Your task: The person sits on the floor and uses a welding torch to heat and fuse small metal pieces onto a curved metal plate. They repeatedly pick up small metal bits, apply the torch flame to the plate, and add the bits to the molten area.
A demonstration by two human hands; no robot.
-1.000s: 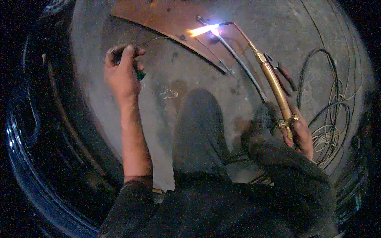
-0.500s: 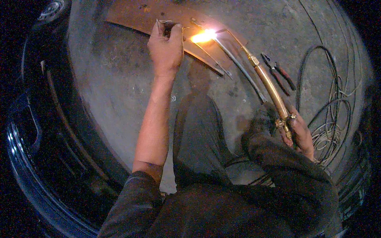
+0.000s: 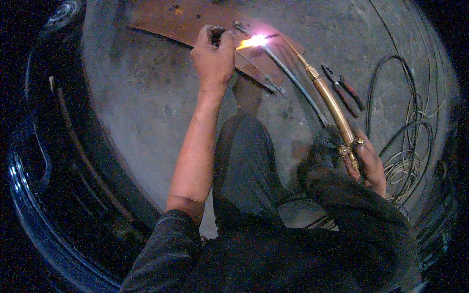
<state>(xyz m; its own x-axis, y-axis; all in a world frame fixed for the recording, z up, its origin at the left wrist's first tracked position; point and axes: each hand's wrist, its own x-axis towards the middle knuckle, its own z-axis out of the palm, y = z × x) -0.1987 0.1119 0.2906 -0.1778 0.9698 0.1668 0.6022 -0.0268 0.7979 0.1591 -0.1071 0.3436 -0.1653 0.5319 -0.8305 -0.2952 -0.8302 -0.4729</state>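
My right hand (image 3: 372,168) is wrapped round the valve end of a brass gas torch (image 3: 332,100), whose thin bent nozzle points left. At its tip burns a bright white and yellow flame (image 3: 257,41), playing on the upper end of a slim grey metal rod (image 3: 295,83). Glare hides the exact spot being heated. Just left of the flame, my left hand (image 3: 214,58) is closed in a pinch on a thin wire (image 3: 218,28), which curves above the fingers. The rod's upper end rests over a rusty metal sheet (image 3: 161,18) on the floor.
Red-handled pliers (image 3: 343,89) lie right of the torch. Dark hoses (image 3: 370,93) and a coil of pale wire (image 3: 403,171) spread over the concrete floor at the right. A thin loose rod (image 3: 259,73) crosses the sheet's edge. A dark glossy curved panel (image 3: 29,195) borders the left.
My left hand has moved right, closer to the flame, with the wire. The flame's glow looks smaller and pinker. The torch and my right hand have barely shifted.
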